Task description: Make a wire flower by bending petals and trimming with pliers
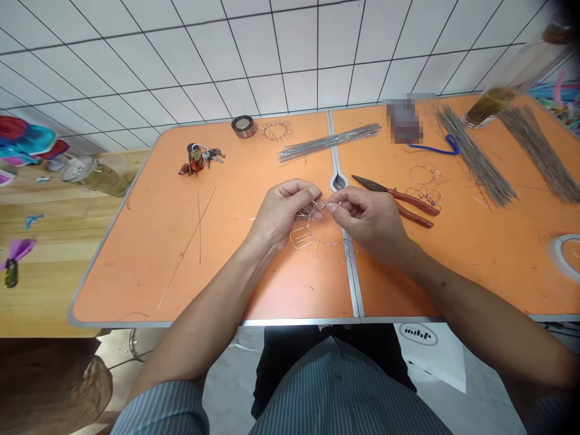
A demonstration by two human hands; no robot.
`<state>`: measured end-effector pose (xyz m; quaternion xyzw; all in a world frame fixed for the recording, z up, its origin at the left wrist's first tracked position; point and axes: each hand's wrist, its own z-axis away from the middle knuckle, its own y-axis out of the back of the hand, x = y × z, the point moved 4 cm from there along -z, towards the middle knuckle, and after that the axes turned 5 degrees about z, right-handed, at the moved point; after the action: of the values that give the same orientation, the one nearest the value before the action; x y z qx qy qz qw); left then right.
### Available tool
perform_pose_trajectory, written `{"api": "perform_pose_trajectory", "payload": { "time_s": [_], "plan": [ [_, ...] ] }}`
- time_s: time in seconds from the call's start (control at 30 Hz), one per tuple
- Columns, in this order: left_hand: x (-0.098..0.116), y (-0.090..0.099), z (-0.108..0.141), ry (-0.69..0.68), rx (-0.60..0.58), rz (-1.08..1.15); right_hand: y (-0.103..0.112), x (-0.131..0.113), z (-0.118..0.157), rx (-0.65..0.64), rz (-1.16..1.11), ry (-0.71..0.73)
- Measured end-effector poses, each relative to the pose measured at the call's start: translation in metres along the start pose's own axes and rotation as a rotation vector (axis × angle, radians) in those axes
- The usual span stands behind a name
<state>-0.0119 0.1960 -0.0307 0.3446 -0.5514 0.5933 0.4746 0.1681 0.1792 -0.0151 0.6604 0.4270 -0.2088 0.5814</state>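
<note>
Between my hands is a ring of thin bent wire (330, 243) with loops along its edge, held just above the orange table. My left hand (290, 208) pinches the ring's upper left side between thumb and fingers. Long wire loops (299, 237) stick out below that hand. With thumb and forefinger, my right hand (369, 217) grips a wire at the ring's upper right; its other fingers are curled in. Red-handled pliers (417, 202) lie just beyond my right hand, their dark jaws pointing left. Fingers partly hide the wire where it is pinched.
On the orange table (149, 241) are keys (206, 157), a tape roll (243, 126), another wire ring (275, 130) and a bundle of straight wires (328, 143). More wire bundles (475, 156), small wire rings (423, 184) and a jar (489, 106) stand right. Two loose wires (199, 229) lie left.
</note>
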Motion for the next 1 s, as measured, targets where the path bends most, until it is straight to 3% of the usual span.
{"api": "perform_pose_trajectory", "payload": {
  "time_s": [0.7, 1.0],
  "plan": [
    [0.0019, -0.0016, 0.0024, 0.037, -0.094, -0.071, 0.0009, 0.0033, -0.0008, 0.040, -0.010, 0.031],
    [-0.0001, -0.0041, 0.0062, -0.047, -0.084, -0.086, -0.0003, 0.0025, -0.0009, 0.036, -0.003, 0.032]
  ]
}}
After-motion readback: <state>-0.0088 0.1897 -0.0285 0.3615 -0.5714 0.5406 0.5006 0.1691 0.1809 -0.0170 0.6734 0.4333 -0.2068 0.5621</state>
